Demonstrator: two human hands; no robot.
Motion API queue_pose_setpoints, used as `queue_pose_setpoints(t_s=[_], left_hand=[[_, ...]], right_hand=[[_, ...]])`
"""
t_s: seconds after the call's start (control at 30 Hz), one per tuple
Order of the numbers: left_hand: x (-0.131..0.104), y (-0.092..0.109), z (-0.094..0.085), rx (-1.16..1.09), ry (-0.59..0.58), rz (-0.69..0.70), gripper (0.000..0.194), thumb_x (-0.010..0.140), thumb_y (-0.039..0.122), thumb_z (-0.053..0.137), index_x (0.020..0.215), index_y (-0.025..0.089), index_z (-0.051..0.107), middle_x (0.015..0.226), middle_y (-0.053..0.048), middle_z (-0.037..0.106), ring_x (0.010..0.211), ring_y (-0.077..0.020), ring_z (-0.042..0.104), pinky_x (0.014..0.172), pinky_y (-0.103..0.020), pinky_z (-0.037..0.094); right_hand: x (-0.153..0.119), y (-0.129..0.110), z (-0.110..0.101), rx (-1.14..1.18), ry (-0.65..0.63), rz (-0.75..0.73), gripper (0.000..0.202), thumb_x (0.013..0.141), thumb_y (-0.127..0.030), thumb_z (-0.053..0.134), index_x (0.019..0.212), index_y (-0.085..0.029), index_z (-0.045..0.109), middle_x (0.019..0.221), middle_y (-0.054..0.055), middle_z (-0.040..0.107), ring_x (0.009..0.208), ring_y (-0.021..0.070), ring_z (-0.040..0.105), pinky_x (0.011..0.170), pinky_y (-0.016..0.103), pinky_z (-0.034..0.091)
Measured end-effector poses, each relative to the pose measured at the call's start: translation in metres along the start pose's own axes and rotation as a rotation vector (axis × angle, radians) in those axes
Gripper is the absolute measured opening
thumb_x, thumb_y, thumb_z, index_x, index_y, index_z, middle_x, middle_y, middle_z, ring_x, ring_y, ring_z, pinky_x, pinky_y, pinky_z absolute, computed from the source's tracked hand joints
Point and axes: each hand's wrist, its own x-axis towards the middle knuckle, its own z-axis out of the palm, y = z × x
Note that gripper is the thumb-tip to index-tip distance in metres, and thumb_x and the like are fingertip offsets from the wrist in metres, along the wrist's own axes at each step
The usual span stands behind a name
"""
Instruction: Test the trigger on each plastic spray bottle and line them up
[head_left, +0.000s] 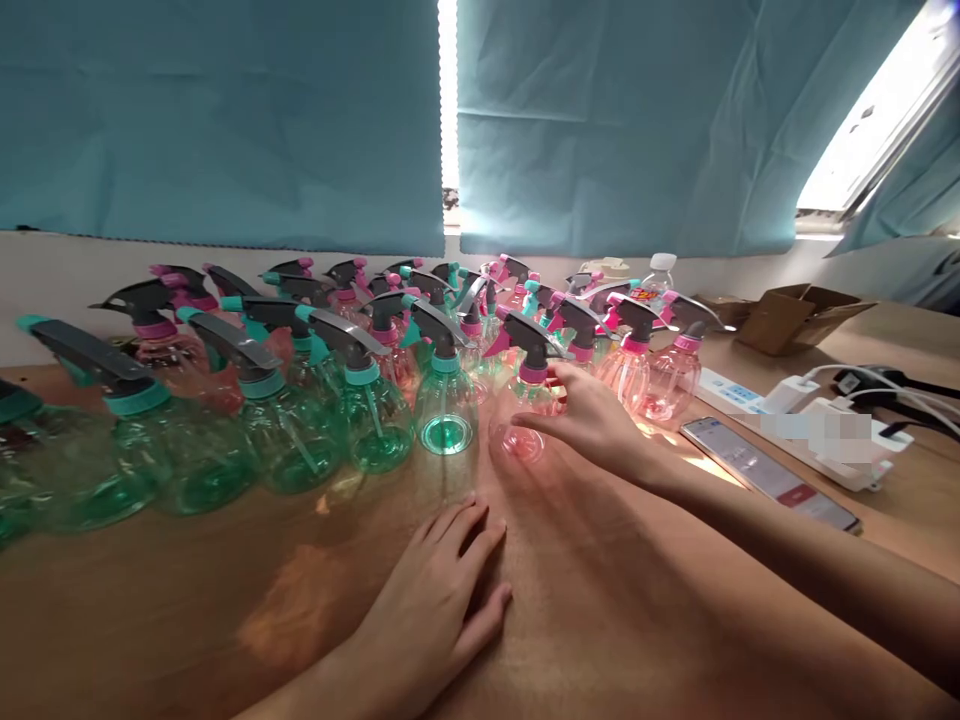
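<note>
Table [637, 620] with spray bottles [444, 402], 1 phone [772, 475]

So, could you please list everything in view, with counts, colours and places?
Nearest pink spray bottle: one, clear pink, table centre
Other pink spray bottles: many, too crowded to count, pink, behind and right
Green spray bottles: several, clear green, mostly left
Capped bottle: one, white cap, behind the spray bottles, right
Phone: one, screen lit, right
Power strip: one, white, beside the phone
Cables: several, white and black, far right
Cardboard box: at least one, brown, back right
Curtains: at least two, blue-green, back
Table: one, brown, underneath
Left hand: one, bare, on the table
Right hand: one, bare, at the nearest pink spray bottle
</note>
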Motion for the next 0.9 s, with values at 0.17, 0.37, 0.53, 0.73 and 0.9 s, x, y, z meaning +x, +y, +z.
queue_pose_setpoints(t_s=[0.17,0.37,0.53,0.73,0.9], left_hand=[[0.001,-0.002,0.002,-0.019,0.013,0.012,0.04,0.093,0.029,0.053,0.131,0.016,0.052,0.137,-0.015,0.052,0.127,-0.0338,0.045,0.101,-0.055,0.042],[0.0,-0.003,0.003,-0.023,0.044,0.022,0.04,0.091,0.028,0.055,0.13,0.017,0.052,0.135,-0.014,0.053,0.126,-0.0327,0.046,0.101,-0.051,0.043],[-0.001,-0.005,0.008,-0.023,0.089,0.033,0.042,0.091,0.027,0.054,0.132,0.018,0.05,0.135,-0.012,0.052,0.127,-0.0321,0.045,0.102,-0.052,0.043],[-0.002,-0.006,0.01,-0.031,0.113,0.031,0.042,0.091,0.029,0.054,0.132,0.02,0.05,0.135,-0.011,0.053,0.125,-0.0318,0.047,0.101,-0.051,0.044],[0.0,-0.006,0.007,-0.034,0.122,0.041,0.042,0.091,0.029,0.054,0.131,0.019,0.052,0.134,-0.011,0.054,0.124,-0.0321,0.048,0.1,-0.05,0.045]], right_hand=[[0.011,-0.001,0.003,-0.074,0.0,-0.013,0.06,0.073,-0.054,0.069,0.112,-0.01,0.059,0.11,0.017,0.064,0.098,0.0328,0.062,0.079,0.044,0.049],[0.019,0.0,0.008,-0.083,0.03,-0.072,0.056,0.074,-0.052,0.07,0.109,-0.01,0.06,0.107,0.017,0.065,0.096,0.0313,0.063,0.079,0.042,0.05],[0.026,0.002,0.014,-0.1,0.054,-0.094,0.062,0.075,-0.05,0.069,0.119,-0.008,0.057,0.114,0.019,0.064,0.1,0.0334,0.063,0.08,0.044,0.05],[0.033,0.002,0.018,-0.103,0.071,-0.091,0.063,0.076,-0.047,0.07,0.123,-0.009,0.055,0.12,0.021,0.062,0.109,0.0374,0.06,0.086,0.048,0.049],[0.03,-0.001,0.016,-0.083,0.051,-0.08,0.06,0.077,-0.042,0.07,0.125,-0.01,0.053,0.123,0.021,0.06,0.11,0.0361,0.059,0.089,0.049,0.048]])
